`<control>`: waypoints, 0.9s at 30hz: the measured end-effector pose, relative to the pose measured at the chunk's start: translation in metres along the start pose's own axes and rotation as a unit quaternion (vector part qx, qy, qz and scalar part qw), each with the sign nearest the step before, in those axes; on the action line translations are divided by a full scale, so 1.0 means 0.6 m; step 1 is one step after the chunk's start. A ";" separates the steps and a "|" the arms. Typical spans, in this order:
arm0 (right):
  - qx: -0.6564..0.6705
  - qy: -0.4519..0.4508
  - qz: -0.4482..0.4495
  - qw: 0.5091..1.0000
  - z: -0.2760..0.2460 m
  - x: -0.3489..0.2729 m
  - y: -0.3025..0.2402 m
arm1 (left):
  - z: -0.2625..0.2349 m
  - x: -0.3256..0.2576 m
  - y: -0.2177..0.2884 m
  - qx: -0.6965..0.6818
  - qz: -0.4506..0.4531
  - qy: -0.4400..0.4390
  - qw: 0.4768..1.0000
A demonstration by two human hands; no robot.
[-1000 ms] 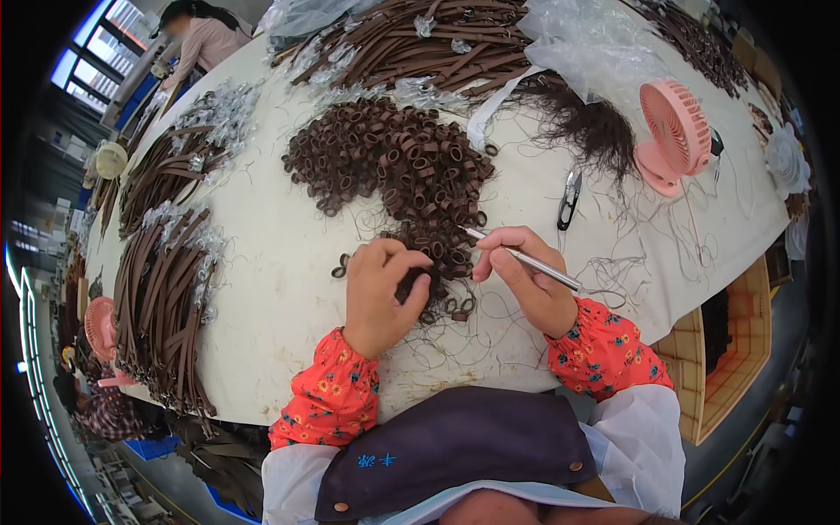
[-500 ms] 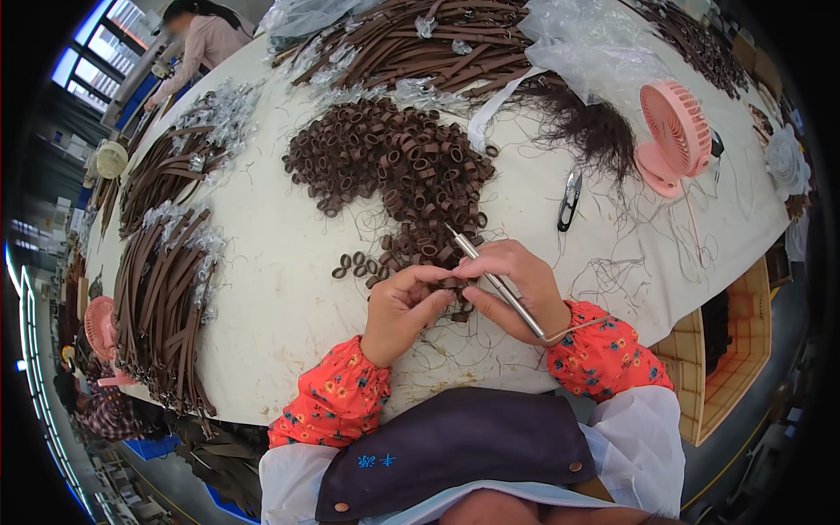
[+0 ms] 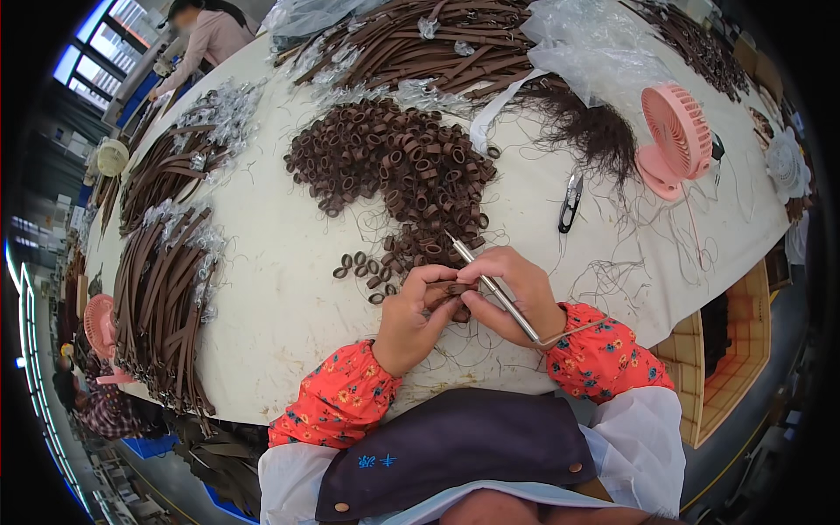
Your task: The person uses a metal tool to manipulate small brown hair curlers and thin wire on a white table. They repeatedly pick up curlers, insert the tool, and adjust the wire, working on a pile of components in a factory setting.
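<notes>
My left hand point(image 3: 407, 325) is closed, thumb and fingers pinching a small brown strap loop point(image 3: 452, 290) in front of me. My right hand point(image 3: 528, 289) wraps round a slim silver pen-shaped tool point(image 3: 492, 285) with a thin pointed tip and a cord at its back end. The tip points away toward the pile, and the right fingertips meet the left ones at the loop, partly hiding it. Just beyond lies a large heap of brown loops point(image 3: 429, 179), with several loose loops point(image 3: 357, 262) at its near left.
Brown straps point(image 3: 162, 306) lie bundled at the left, more straps point(image 3: 437, 44) at the back beside clear plastic point(image 3: 595, 44). To the right are black thread snips point(image 3: 570, 203), dark loose threads point(image 3: 591, 127) and a pink fan point(image 3: 672, 131). A wooden box point(image 3: 739, 350) stands by the table's right edge.
My left hand has moved slightly right, closer to the right hand, and its grip on the loop has shifted. The tool has dropped a little toward me with the right hand.
</notes>
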State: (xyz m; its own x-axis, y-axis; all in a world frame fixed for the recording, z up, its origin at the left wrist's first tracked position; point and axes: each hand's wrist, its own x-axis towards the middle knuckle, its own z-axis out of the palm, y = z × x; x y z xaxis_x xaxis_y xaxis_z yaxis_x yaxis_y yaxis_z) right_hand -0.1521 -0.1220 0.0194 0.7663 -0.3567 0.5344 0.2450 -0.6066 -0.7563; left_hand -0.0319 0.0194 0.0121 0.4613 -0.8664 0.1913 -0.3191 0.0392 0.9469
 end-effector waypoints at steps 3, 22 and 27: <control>-0.007 0.028 -0.009 1.000 -0.003 0.002 0.002 | -0.013 0.011 -0.003 0.110 0.056 -0.024 0.992; -0.048 0.004 -0.110 0.993 -0.010 0.014 0.001 | -0.023 0.006 0.003 0.041 0.058 0.002 0.998; -0.038 0.004 -0.089 0.995 -0.008 0.012 0.001 | -0.026 0.010 -0.001 0.067 0.094 0.003 0.993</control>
State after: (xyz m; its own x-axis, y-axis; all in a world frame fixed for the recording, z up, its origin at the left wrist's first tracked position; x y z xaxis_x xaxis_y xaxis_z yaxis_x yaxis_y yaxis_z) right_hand -0.1492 -0.1283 0.0245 0.7094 -0.2445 0.6611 0.3312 -0.7123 -0.6189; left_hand -0.0159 0.0222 0.0167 0.3872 -0.8472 0.3637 -0.5080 0.1332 0.8510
